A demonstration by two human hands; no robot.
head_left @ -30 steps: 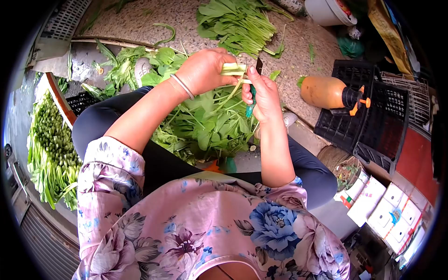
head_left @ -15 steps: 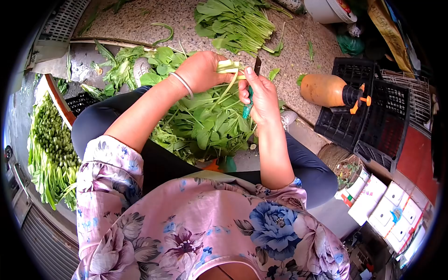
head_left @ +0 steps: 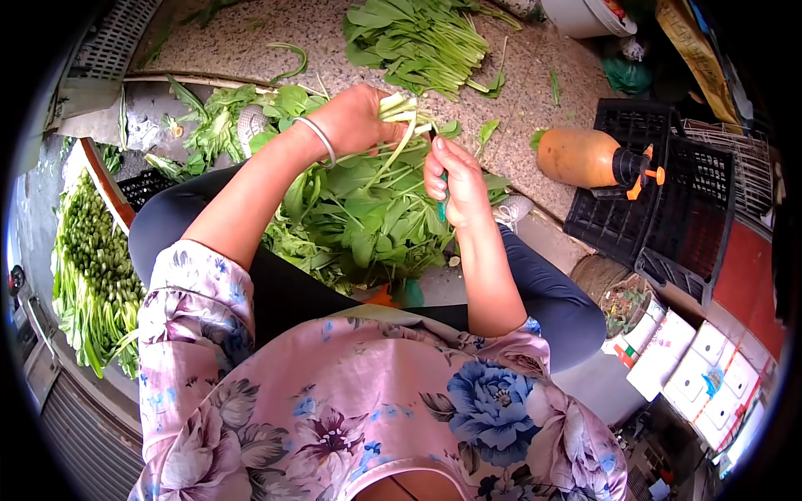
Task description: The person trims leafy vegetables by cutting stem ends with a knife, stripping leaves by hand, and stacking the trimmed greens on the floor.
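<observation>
My left hand [head_left: 355, 121], with a bangle at the wrist, is closed round a small bunch of pale green stalks [head_left: 399, 108], cut ends pointing right. Just right of it, my right hand [head_left: 455, 179] is wrapped round the green handle of a knife [head_left: 443, 200]. The dark blade points up beside the stalks and is mostly hidden by the hand and stalks. Below both hands a heap of leafy greens [head_left: 359, 221] lies between my legs. A laid-out bunch of greens [head_left: 426, 46] rests on the speckled slab [head_left: 535, 92] beyond them.
An orange spray bottle [head_left: 576, 157] lies on its side at the right, against black crates [head_left: 685, 200]. A white bucket [head_left: 585, 17] stands at the top right. Many stacked greens [head_left: 96, 275] are at the far left. White boxes [head_left: 710, 376] sit at the lower right.
The knife blade, upright and clear of the stalks before, has dropped lower and closer to them. My right hand has moved slightly down; my left hand has shifted slightly left with the stalks.
</observation>
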